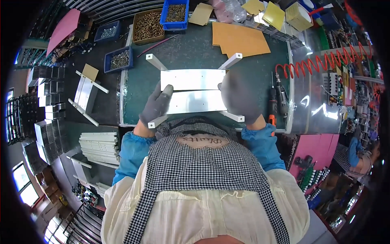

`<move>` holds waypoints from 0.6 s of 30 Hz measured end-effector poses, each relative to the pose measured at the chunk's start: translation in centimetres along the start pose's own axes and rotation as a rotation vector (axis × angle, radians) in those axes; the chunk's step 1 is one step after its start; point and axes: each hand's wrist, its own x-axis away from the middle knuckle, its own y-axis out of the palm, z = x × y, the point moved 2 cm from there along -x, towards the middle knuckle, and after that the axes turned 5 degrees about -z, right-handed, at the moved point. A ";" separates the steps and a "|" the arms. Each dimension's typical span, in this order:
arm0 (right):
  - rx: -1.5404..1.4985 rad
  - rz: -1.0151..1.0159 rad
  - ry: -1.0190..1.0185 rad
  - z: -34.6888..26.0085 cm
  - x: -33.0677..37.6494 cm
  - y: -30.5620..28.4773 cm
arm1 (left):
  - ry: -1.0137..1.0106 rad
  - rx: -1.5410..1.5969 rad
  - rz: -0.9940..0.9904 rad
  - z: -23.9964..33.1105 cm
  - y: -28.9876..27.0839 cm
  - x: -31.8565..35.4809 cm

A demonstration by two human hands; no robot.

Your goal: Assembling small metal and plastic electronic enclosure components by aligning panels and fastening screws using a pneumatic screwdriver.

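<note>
White metal frame (193, 90), flat panels with four legs, gripped by both gloved hands' fingers (167, 91).

bare green bench top (191, 51) open beyond the white frame (193, 90), cardboard sheets (239, 38) far right, power screwdrivers (277, 101) blocking right

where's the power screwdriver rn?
Head view: the power screwdriver lies on the green bench at the person's right, just beyond the right hand, under the red coiled hose.
</note>
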 end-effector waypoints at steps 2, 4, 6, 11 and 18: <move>0.011 0.042 -0.051 0.0 0.0 0.1 | -0.008 0.031 -0.014 0.5 0.3 0.0; 0.020 0.035 -0.038 -0.2 0.1 0.0 | -0.003 0.051 -0.017 0.0 0.0 -0.1; 0.027 0.030 -0.025 -0.2 0.1 0.0 | 0.001 0.069 -0.020 -0.2 -0.2 -0.2; 0.003 0.034 -0.035 0.1 0.0 0.0 | 0.033 0.089 -0.060 -0.2 -0.4 0.0; -0.058 0.000 -0.049 0.3 0.1 0.0 | 0.032 -0.166 0.046 -0.7 -1.0 0.1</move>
